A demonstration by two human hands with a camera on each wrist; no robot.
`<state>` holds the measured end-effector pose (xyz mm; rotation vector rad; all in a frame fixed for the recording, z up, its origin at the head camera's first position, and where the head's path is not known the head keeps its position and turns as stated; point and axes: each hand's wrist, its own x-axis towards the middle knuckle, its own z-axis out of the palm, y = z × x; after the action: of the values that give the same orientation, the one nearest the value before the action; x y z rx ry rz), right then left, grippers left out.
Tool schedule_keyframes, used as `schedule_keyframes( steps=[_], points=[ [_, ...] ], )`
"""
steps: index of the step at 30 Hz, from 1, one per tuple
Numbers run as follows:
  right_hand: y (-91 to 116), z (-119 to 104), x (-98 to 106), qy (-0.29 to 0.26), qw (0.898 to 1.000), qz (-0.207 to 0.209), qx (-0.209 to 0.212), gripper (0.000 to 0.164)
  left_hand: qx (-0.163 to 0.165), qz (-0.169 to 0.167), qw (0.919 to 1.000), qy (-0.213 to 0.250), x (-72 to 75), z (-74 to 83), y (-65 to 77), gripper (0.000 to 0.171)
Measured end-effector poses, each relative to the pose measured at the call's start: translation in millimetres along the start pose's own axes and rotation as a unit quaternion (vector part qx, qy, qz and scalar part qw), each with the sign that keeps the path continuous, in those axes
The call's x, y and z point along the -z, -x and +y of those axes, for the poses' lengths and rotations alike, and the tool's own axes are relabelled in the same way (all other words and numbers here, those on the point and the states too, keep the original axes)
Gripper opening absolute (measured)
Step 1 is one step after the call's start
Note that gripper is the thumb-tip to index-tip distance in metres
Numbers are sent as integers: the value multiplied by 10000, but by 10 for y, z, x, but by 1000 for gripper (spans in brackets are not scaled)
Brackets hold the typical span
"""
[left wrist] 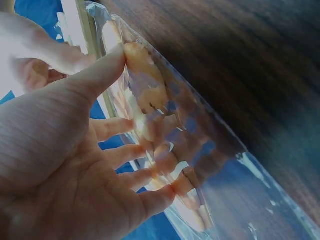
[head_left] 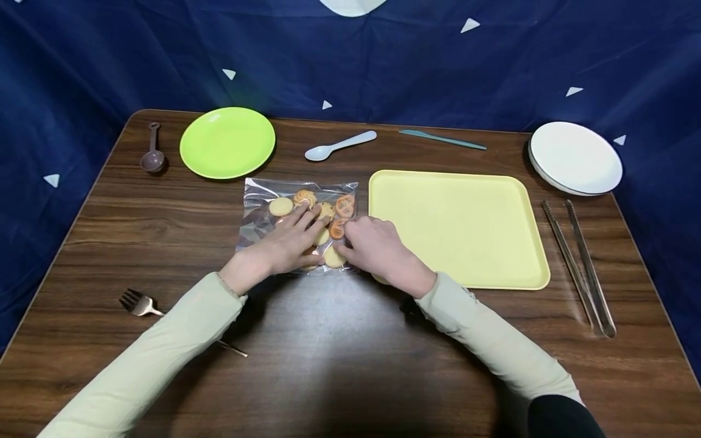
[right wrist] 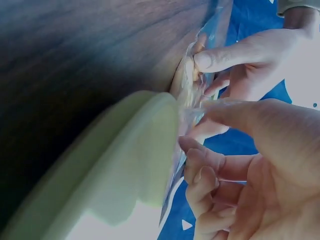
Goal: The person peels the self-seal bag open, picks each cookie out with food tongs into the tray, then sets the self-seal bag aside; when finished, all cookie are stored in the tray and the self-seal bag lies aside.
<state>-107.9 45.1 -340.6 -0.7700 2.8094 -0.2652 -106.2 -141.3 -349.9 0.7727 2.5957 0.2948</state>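
A clear plastic bag of cookies (head_left: 253,210) lies flat near the middle of the table. Through the film show round pale cookies (head_left: 281,207), a swirled one (head_left: 304,197) and pretzel-shaped ones (head_left: 345,205). My left hand (head_left: 287,243) rests on top of the bag, its fingers spread and nearly straight. In the left wrist view the left thumb (left wrist: 102,75) and fingertips touch the film over the cookies. At the bag's right edge my right hand (head_left: 378,246) has its fingers curled. The right wrist view shows its thumb and forefinger (right wrist: 192,144) pinching the film there.
A yellow tray (head_left: 454,231) lies right of the bag, close to the right hand. Tongs (head_left: 583,267) and white dishes (head_left: 575,158) stand farther right. Behind are a green plate (head_left: 227,143), spoon (head_left: 339,146), knife (head_left: 442,139) and measuring spoon (head_left: 153,159). A fork (head_left: 137,302) lies under the left forearm.
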Motion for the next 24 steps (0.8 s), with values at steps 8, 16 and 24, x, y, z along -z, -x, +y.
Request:
schedule_keyframes(
  steps=[8, 16, 24],
  points=[
    [-39, -16, -23, 247, 9996, -88, 51, 17, -118, 101, 9999, -27, -3, -18, 11, 77],
    [-28, 11, -13, 421, 9986, -201, 241, 21, -115, 88, 9999, -81, 4, -7, 4, 77],
    [13, 72, 39, 486, 9984, -292, -75, 24, -54, 72, 10000, -22, 2, 3, 24, 76]
  ],
)
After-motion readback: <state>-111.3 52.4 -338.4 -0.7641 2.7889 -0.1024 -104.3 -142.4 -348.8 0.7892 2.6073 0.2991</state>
